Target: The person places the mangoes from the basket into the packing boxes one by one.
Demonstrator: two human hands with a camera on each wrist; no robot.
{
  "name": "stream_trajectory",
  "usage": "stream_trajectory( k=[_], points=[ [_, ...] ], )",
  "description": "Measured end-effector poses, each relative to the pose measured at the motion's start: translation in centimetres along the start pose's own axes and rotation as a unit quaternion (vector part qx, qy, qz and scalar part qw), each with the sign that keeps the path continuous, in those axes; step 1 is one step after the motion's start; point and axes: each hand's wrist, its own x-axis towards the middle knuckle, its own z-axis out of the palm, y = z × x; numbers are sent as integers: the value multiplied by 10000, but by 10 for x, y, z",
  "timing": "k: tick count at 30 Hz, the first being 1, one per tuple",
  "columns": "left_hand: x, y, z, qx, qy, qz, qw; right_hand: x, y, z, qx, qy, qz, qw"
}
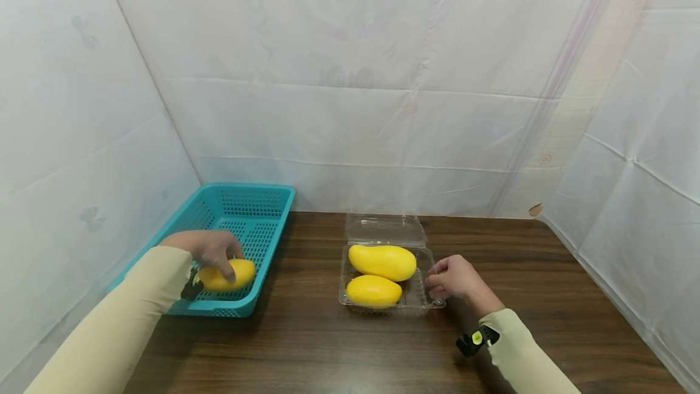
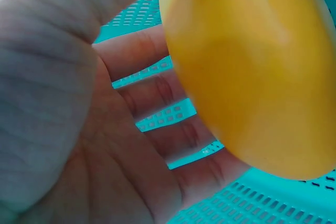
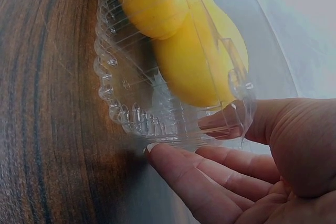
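Basket surrounds left hand gripping fruit; right hand pinches box holding two.

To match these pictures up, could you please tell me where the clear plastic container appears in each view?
Head: clear plastic container low, just right of centre.
Left wrist: not in it.
Right wrist: upper middle, by the right hand.
Shared landmark: turquoise basket, left in head, behind the yellow fruit in left wrist, apparently the sliver at right wrist's top.

Behind the dark wood-grain table hangs creased white sheeting; pale side sheets flank the table left and right.
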Motion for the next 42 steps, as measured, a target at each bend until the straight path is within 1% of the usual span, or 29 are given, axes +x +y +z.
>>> stream_trajectory(
  k=[6,16,21,29,37,42],
  points=[
    [-3,1,-1,50,99,90,9999,0,1,0,24,-28,-41,10000],
    [-5,3,-6,-89,233,213,9995,0,1,0,-8,-19,-18,10000],
    [-7,4,-7,-89,247,236,9994,1,2,0,4,-11,12,10000],
    [-11,8,-10,-85,364,207,9991,1,2,-1,8,0,3,10000],
    [-15,13,-14,9,540,318,9980,2,2,-1,-33,4,-60,10000],
    [-19,15,-16,-18,699,266,9972,1,2,0,-31,14,-56,10000]
  ],
)
